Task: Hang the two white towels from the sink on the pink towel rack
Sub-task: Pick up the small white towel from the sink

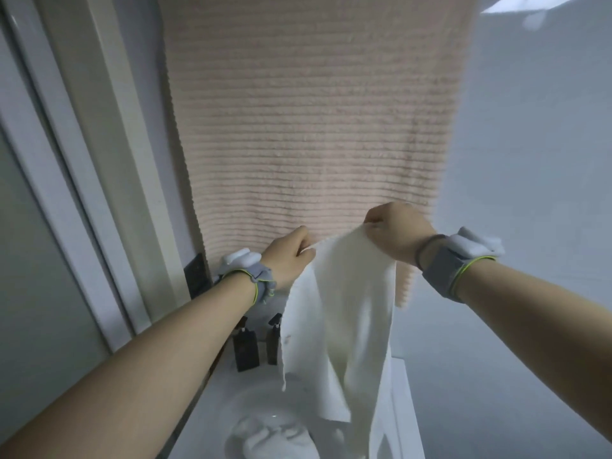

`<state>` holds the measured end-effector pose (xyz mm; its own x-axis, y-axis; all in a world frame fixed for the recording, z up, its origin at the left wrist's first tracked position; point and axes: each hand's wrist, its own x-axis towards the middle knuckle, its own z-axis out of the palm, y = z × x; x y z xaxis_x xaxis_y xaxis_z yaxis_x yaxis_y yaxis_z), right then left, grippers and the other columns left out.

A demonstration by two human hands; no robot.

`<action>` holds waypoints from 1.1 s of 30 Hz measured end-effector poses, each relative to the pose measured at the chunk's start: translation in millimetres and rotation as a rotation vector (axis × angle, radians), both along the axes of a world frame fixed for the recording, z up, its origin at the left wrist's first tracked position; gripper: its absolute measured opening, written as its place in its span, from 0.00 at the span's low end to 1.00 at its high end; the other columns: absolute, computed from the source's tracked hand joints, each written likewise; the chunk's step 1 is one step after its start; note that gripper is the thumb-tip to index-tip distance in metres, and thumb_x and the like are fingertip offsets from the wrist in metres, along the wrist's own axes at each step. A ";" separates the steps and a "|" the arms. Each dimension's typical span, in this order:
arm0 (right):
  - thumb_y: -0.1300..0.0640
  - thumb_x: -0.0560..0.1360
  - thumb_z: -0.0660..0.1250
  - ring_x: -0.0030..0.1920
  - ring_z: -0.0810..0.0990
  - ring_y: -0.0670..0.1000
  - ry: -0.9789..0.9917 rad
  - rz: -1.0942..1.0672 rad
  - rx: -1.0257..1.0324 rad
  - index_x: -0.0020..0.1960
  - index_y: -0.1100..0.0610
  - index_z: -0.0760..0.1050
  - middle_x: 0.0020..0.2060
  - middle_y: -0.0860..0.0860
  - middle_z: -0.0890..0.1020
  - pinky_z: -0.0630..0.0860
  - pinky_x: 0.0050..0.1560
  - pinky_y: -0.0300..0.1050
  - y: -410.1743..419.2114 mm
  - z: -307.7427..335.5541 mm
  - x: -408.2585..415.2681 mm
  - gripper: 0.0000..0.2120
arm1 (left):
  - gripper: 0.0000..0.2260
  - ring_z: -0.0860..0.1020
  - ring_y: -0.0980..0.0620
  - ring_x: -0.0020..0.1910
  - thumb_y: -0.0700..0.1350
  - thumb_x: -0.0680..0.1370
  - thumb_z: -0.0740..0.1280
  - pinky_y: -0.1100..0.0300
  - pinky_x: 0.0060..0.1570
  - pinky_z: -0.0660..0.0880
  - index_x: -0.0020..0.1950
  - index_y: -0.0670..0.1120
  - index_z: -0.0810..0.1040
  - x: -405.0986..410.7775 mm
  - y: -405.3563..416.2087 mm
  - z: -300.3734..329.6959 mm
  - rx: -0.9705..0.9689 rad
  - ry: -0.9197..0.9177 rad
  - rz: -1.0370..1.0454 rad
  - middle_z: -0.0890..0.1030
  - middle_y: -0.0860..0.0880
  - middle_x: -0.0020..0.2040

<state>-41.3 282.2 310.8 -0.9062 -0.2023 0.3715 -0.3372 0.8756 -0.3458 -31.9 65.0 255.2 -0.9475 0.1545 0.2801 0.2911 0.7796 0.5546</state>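
Note:
I hold a white towel (pixel 341 319) up by its top edge, and it hangs down in front of me over the sink (pixel 231 409). My left hand (pixel 291 256) pinches its left corner. My right hand (pixel 397 233) grips the right corner a little higher. A second white towel (pixel 271 438) lies crumpled in the sink basin below. Above and behind my hands a large ribbed pink towel (pixel 314 127) hangs flat on the wall. The pink rack itself is not visible.
Two dark pump bottles (pixel 245 349) stand at the back of the sink counter, left of the held towel. A white door frame (pixel 109 193) runs along the left. A plain pale wall (pixel 530 160) fills the right side.

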 end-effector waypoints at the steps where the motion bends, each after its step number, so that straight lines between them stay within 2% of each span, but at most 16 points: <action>1: 0.54 0.72 0.58 0.48 0.80 0.58 0.018 -0.032 0.073 0.42 0.49 0.79 0.43 0.52 0.82 0.79 0.47 0.49 3.9 0.3 1.5 0.11 | 0.09 0.64 0.49 0.33 0.44 0.79 0.61 0.57 0.35 0.63 0.43 0.45 0.62 -1.5 2.0 2.3 -0.022 0.000 -0.001 0.67 0.49 0.35; 5: 0.54 0.74 0.56 0.48 0.78 0.59 0.112 -0.133 0.149 0.49 0.50 0.80 0.48 0.54 0.82 0.75 0.45 0.47 13.4 3.7 7.5 0.13 | 0.05 0.70 0.45 0.38 0.42 0.78 0.59 0.55 0.37 0.66 0.46 0.45 0.63 -3.6 15.1 3.8 -0.206 -0.020 -0.028 0.73 0.45 0.41; 9: 0.57 0.75 0.56 0.47 0.78 0.59 0.150 -0.155 0.088 0.50 0.51 0.80 0.48 0.54 0.82 0.75 0.45 0.47 17.1 10.3 15.7 0.14 | 0.04 0.74 0.40 0.51 0.38 0.76 0.60 0.51 0.51 0.73 0.50 0.44 0.68 -5.7 25.6 -0.3 -0.424 -0.109 0.016 0.74 0.41 0.56; 11: 0.58 0.75 0.56 0.46 0.78 0.60 0.176 -0.175 0.032 0.49 0.52 0.79 0.47 0.55 0.82 0.77 0.46 0.48 23.9 14.9 18.7 0.13 | 0.09 0.74 0.39 0.58 0.35 0.76 0.60 0.50 0.56 0.71 0.56 0.40 0.73 -7.7 28.8 1.2 -0.572 -0.161 0.083 0.71 0.39 0.63; 14: 0.58 0.74 0.56 0.45 0.80 0.62 0.162 -0.233 -0.040 0.48 0.53 0.79 0.46 0.56 0.81 0.79 0.48 0.50 39.9 23.3 19.1 0.13 | 0.15 0.71 0.40 0.65 0.37 0.80 0.58 0.52 0.62 0.70 0.65 0.38 0.72 -17.2 18.0 -2.1 -0.637 -0.185 0.195 0.68 0.41 0.70; 16: 0.59 0.73 0.55 0.45 0.81 0.62 0.139 -0.280 -0.027 0.46 0.53 0.78 0.44 0.58 0.82 0.79 0.48 0.50 52.9 26.2 17.6 0.12 | 0.16 0.74 0.41 0.61 0.41 0.80 0.57 0.50 0.58 0.71 0.67 0.40 0.71 -22.0 10.3 -0.9 -0.620 -0.171 0.252 0.68 0.44 0.69; 18: 0.60 0.73 0.55 0.45 0.81 0.62 0.113 -0.325 0.013 0.44 0.54 0.76 0.43 0.59 0.82 0.78 0.45 0.48 62.7 25.5 16.3 0.10 | 0.18 0.75 0.40 0.54 0.41 0.78 0.55 0.51 0.49 0.71 0.67 0.41 0.70 -22.4 3.2 3.4 -0.591 -0.122 0.304 0.69 0.42 0.68; 20: 0.61 0.74 0.56 0.44 0.80 0.62 0.100 -0.364 0.046 0.41 0.55 0.72 0.43 0.59 0.81 0.74 0.41 0.46 75.0 24.4 16.0 0.08 | 0.19 0.75 0.38 0.56 0.40 0.76 0.55 0.52 0.47 0.69 0.67 0.42 0.67 -22.4 -0.6 10.3 -0.627 -0.077 0.312 0.64 0.40 0.71; 21: 0.62 0.74 0.56 0.44 0.80 0.62 0.090 -0.385 0.060 0.41 0.57 0.71 0.43 0.59 0.80 0.73 0.40 0.45 81.4 24.2 16.3 0.07 | 0.19 0.75 0.37 0.56 0.41 0.75 0.55 0.51 0.47 0.70 0.66 0.42 0.67 -22.3 -4.3 13.9 -0.645 -0.074 0.316 0.63 0.40 0.72; 24: 0.64 0.73 0.55 0.42 0.81 0.61 0.018 -0.437 0.089 0.44 0.60 0.74 0.43 0.59 0.80 0.75 0.41 0.45 97.9 25.1 17.1 0.10 | 0.16 0.75 0.39 0.43 0.44 0.73 0.54 0.51 0.43 0.72 0.59 0.42 0.67 -24.2 -8.1 19.3 -0.603 -0.037 0.348 0.67 0.39 0.66; 28: 0.66 0.73 0.55 0.47 0.82 0.61 -0.043 -0.500 0.182 0.51 0.63 0.76 0.48 0.60 0.81 0.76 0.45 0.46 111.2 29.9 20.9 0.13 | 0.12 0.78 0.37 0.49 0.39 0.78 0.58 0.48 0.44 0.75 0.61 0.41 0.68 -18.3 11.1 40.4 -0.603 0.106 0.379 0.71 0.39 0.63; 31: 0.65 0.75 0.55 0.52 0.82 0.61 -0.030 -0.555 0.201 0.59 0.61 0.75 0.54 0.59 0.80 0.73 0.45 0.45 118.6 48.2 25.0 0.15 | 0.08 0.74 0.38 0.41 0.38 0.78 0.57 0.49 0.38 0.70 0.57 0.40 0.68 -20.5 26.7 71.3 -0.449 0.293 0.397 0.76 0.38 0.53; 33: 0.64 0.75 0.53 0.50 0.83 0.61 0.043 -0.563 0.037 0.58 0.60 0.74 0.51 0.60 0.81 0.74 0.44 0.45 120.6 71.0 23.6 0.16 | 0.07 0.72 0.38 0.39 0.39 0.80 0.55 0.48 0.37 0.68 0.55 0.39 0.67 -20.4 41.7 95.0 -0.184 0.389 0.448 0.77 0.36 0.49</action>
